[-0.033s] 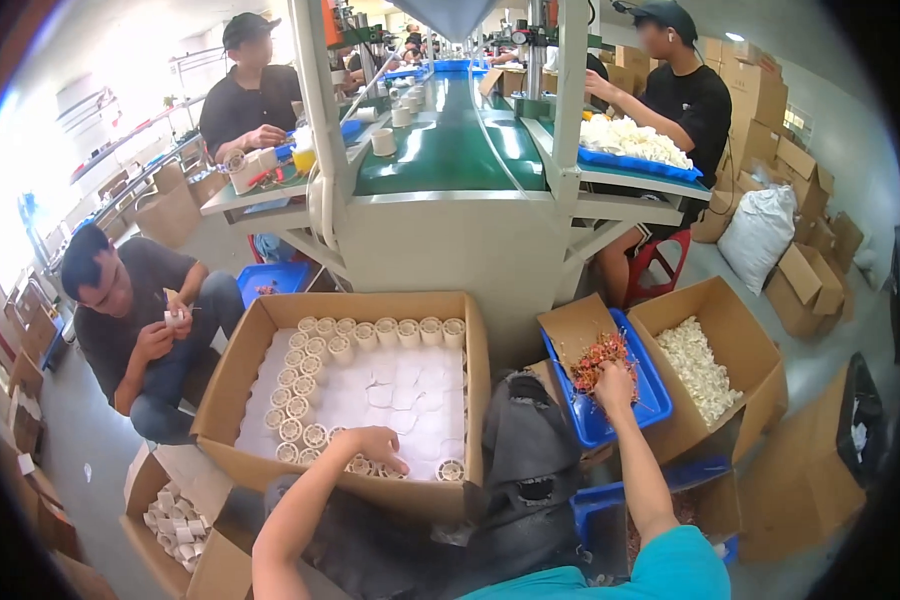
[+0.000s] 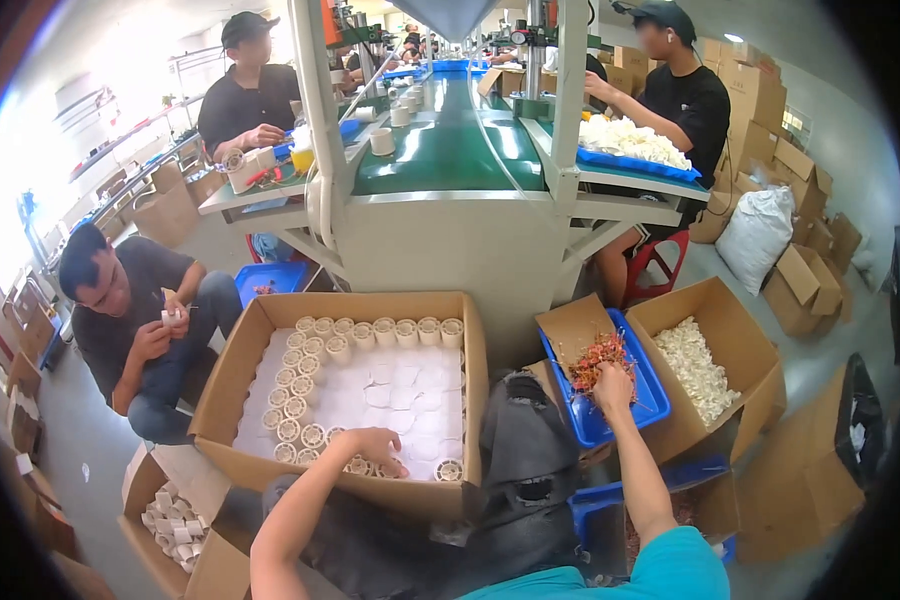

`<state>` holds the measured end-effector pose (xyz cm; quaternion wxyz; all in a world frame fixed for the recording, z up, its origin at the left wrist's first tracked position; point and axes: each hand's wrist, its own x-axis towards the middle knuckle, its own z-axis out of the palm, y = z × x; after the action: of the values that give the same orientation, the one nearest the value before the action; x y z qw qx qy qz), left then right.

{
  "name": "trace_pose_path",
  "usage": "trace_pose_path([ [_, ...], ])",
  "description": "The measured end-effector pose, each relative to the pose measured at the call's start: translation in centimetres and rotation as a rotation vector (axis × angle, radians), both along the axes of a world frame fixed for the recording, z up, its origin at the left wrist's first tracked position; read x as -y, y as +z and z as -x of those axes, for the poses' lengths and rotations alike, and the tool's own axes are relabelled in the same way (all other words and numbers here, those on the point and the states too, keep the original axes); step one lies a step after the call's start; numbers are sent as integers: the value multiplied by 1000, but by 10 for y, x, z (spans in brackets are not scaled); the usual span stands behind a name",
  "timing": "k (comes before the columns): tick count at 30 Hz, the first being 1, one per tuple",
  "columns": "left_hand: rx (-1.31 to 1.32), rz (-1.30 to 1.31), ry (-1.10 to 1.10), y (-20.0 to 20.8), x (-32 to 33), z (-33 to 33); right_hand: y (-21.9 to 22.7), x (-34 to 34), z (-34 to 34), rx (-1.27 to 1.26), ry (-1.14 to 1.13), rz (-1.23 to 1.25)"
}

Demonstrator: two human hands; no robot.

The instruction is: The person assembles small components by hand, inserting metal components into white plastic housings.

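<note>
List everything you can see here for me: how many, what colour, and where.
Large box: 1, brown, centre
Cylinders: over twenty, cream, inside it
Blue tray: 1, blue, right of centre
Small parts: many, reddish, in that tray
Right box: 1, brown, beside the tray
Loose pieces: many, off-white, in the right box
Lower-left box: 1, brown, holding white pieces
Conveyor: 1, green, top centre
Sack: 1, white, far right
Nearer co-workers: 3, dark tops, left and both conveyor sides
Background goods: uncountable, mixed, all around
Trousers: 1 pair, dark, lower centre
Left hand: 1, bare, at the front cylinders
Right hand: 1, bare, at the reddish parts
</note>
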<state>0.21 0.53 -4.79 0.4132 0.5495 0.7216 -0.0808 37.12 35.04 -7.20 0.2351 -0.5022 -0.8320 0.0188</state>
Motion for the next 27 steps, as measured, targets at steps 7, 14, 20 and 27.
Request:
trace_pose_path([
  [7, -23, 64, -105, 21, -7, -19, 36, -1, -20, -484, 27, -103],
  [14, 410, -286, 204, 66, 3, 24, 116, 9, -28, -944, 7, -51],
  [20, 1545, -1093, 684, 96, -14, 19, 158, 72, 73, -974, 446, 160],
  [27, 1835, -1149, 545, 66, -6, 11, 132, 160, 234, -749, 879, 506],
])
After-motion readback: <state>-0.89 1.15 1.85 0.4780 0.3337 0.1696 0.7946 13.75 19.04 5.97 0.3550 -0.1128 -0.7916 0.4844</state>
